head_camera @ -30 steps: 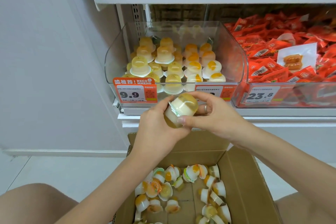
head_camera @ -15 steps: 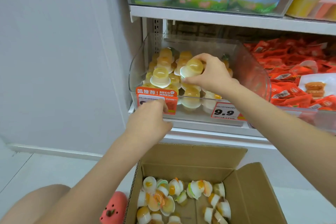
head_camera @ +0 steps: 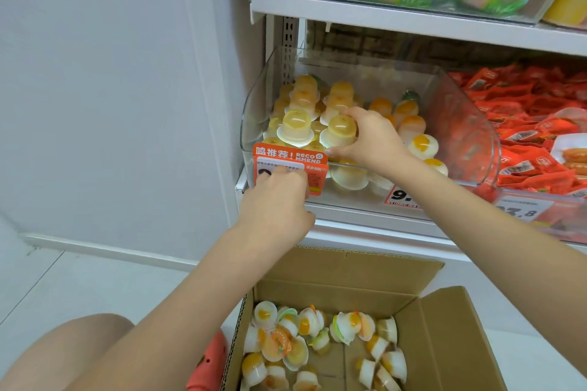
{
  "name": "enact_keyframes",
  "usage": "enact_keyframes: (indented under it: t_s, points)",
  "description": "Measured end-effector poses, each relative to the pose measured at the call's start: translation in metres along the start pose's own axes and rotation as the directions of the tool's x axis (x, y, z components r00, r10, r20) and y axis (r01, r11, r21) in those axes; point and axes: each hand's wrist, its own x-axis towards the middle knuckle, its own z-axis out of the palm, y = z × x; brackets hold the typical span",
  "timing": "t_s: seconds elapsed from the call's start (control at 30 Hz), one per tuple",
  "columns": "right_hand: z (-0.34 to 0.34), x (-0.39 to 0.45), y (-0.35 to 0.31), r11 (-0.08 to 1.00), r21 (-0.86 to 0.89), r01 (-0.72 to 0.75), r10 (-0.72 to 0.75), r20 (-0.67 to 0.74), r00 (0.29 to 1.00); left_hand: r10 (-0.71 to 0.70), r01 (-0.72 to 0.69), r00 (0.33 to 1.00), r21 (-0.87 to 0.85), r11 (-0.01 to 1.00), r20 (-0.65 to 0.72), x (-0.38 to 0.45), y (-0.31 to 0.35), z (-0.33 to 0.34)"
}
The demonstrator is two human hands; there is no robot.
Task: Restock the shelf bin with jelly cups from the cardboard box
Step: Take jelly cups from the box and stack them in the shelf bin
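Right hand [head_camera: 371, 140] carried jelly cup [head_camera: 340, 135] from above cardboard box into shelf bin [head_camera: 470, 136], front row; left hand [head_camera: 276, 200] moved onto price tag [head_camera: 290, 168].

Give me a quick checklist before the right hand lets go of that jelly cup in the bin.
1. Right hand holds the jelly cup: ok.
2. Cup inside the clear bin, dome up: ok.
3. Cup seated flat on the cups below: cannot tell.
4. Left hand at the orange price tag on the bin front: ok.
5. More cups left in the cardboard box: ok.
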Motion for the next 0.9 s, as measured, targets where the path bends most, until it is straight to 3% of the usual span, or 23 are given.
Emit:
enact_keyframes:
  t_s: [0.27,0.43,0.53,0.6,0.7,0.8,0.9]
  points:
    - [0.001,-0.007,0.005,0.991,0.129,-0.036,0.049,-0.094,0.994,0.025,-0.027,0.999,0.044,0.999,0.034,-0.002,0.001,0.009]
    - [-0.007,-0.070,0.016,0.935,0.283,0.212,-0.063,-0.456,0.888,0.042,-0.069,0.981,0.139,0.988,0.190,-0.006,-0.005,0.041]
    - [0.012,-0.125,0.035,0.916,0.292,0.275,-0.102,-0.493,0.864,0.060,-0.107,0.947,0.133,0.985,0.315,-0.008,-0.013,0.076]
    - [0.038,-0.156,0.054,0.929,0.300,0.219,-0.096,-0.377,0.921,0.056,-0.121,0.918,0.144,0.982,0.392,-0.013,-0.023,0.106]
    - [0.094,-0.193,0.092,0.964,0.265,0.037,-0.053,0.052,0.997,0.016,-0.170,0.842,0.236,0.957,0.540,-0.028,-0.040,0.156]
    - [0.152,-0.223,0.134,0.986,0.088,-0.141,0.091,0.422,0.902,-0.058,-0.189,0.754,0.300,0.935,0.655,-0.047,-0.056,0.205]
    - [0.187,-0.244,0.158,0.956,-0.071,-0.284,0.272,0.571,0.774,-0.165,-0.142,0.679,0.348,0.927,0.715,-0.063,-0.070,0.242]
